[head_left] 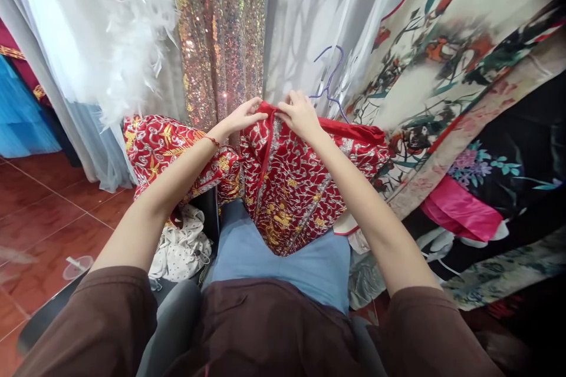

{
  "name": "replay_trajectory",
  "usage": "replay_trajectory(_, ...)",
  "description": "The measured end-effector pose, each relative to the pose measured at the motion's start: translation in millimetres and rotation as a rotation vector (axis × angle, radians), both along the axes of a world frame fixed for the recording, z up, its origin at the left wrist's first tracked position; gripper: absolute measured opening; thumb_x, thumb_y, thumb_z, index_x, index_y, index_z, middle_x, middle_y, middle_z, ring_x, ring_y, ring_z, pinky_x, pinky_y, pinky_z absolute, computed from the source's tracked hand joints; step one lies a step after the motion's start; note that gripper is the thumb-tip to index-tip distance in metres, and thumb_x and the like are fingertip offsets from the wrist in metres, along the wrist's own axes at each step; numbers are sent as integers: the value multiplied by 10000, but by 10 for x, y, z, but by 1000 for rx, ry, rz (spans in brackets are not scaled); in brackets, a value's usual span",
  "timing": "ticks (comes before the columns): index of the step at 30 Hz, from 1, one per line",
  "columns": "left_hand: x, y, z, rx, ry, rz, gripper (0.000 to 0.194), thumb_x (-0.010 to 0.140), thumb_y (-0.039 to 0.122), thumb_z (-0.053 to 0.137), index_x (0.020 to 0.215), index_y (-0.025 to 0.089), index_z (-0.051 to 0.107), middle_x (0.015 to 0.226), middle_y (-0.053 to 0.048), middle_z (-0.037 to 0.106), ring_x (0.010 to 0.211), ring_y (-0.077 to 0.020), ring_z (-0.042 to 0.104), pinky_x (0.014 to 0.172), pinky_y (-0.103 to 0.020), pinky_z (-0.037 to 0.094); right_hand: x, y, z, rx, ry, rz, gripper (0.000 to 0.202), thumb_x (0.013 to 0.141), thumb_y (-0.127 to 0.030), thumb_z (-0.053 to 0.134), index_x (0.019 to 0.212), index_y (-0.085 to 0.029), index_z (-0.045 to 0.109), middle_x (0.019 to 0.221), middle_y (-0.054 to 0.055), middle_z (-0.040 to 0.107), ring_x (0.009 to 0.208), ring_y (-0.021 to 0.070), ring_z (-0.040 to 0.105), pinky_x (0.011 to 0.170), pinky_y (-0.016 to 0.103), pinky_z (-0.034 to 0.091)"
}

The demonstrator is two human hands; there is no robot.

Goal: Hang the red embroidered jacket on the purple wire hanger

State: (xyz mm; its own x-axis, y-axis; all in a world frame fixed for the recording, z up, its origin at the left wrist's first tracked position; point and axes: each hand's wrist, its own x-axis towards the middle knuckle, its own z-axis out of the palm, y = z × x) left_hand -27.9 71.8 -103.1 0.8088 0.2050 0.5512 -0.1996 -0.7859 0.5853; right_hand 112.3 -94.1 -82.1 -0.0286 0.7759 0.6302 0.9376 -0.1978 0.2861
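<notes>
My left hand [241,116] and right hand [299,113] pinch shut on the collar of a red embroidered garment [287,182] (gold and silver threadwork); a purple hanger [329,79] sits just behind.

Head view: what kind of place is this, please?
Probably a costume or dress shop: a sequin fabric, a feathered white gown and flowered robes hang close together, while both hands hold a red embroidered garment.

No words, labels, brands or numbers can be read anywhere (the fabrics carry only woven and printed patterns).
</notes>
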Motion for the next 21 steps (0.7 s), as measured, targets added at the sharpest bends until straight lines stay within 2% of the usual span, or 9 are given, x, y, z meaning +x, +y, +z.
replay_trajectory(4,30,27,-21,54,-136,-99,267,878,391,676,983,152,621,938,-63,700,858,-162,638,797,-286,500,15,10,23,-7,-12,40,297,1033,-381,392,1096,-237,644,1139,135,598,1080,316,514,888,465,401)
replay_trajectory(8,119,95,-41,82,-244,13,246,952,389,581,845,171,621,788,-26,658,770,-143,592,747,-276,464,12,9,26,4,29,59,250,1015,-368,447,1146,-250,624,1129,126,610,1045,308,544,879,468,421)
replay_trajectory(11,184,125,-56,57,-305,118,308,981,424,542,805,181,616,745,-21,642,764,-153,581,759,-286,454,-17,-3,29,-3,97,77,263,1012,-369,463,1198,-245,602,1112,111,629,1000,285,581,847,434,451)
replay_trajectory(14,239,150,-82,20,-355,187,397,1004,479,488,766,185,608,753,-36,639,770,-167,578,793,-312,457,-49,12,31,9,200,66,314,1014,-372,467,1272,-225,568,1007,97,663,942,269,619,819,404,474)
replay_trajectory(18,286,190,-119,-14,-359,198,464,999,557,457,779,185,623,780,-52,640,792,-181,587,834,-335,468,-39,69,58,48,319,26,433,995,-435,512,1346,-185,548,943,113,684,916,282,649,836,428,492)
replay_trajectory(21,282,190,-115,-23,-346,178,472,995,577,451,838,178,648,826,-65,664,827,-189,604,859,-341,475,-22,87,103,4,337,68,376,975,-459,546,1231,-202,642,1007,112,703,949,279,649,858,425,494)
